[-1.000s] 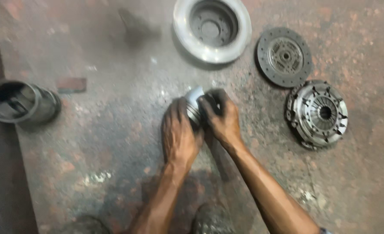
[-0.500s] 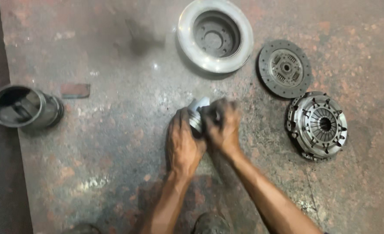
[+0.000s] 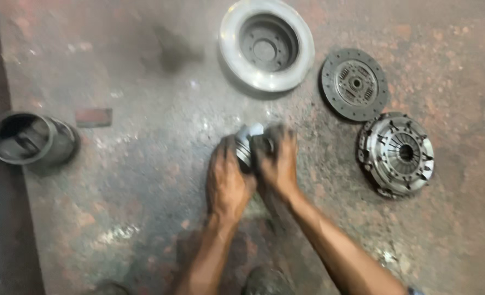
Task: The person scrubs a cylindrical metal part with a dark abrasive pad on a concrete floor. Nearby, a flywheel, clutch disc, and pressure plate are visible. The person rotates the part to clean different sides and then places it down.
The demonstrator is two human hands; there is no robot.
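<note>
Both my hands are wrapped around a small round metal part [image 3: 248, 137] that rests on the stained concrete floor [image 3: 144, 180]. My left hand [image 3: 227, 180] grips its left side. On its right side my right hand [image 3: 278, 161] closes over it with greasy fingers. Only the part's shiny grey top edge shows between the hands; the rest is hidden and blurred.
A large brake disc [image 3: 266, 45] lies at the top centre. A round clutch plate [image 3: 355, 83] and a clutch pressure plate [image 3: 397, 154] lie to the right. A dark cylindrical housing [image 3: 28, 139] lies on its side at the far left, near a small red patch [image 3: 93, 117].
The view has shifted slightly, so the parts sit a little lower in the picture. Both hands stay on the metal part, with small movements of the fingers.
</note>
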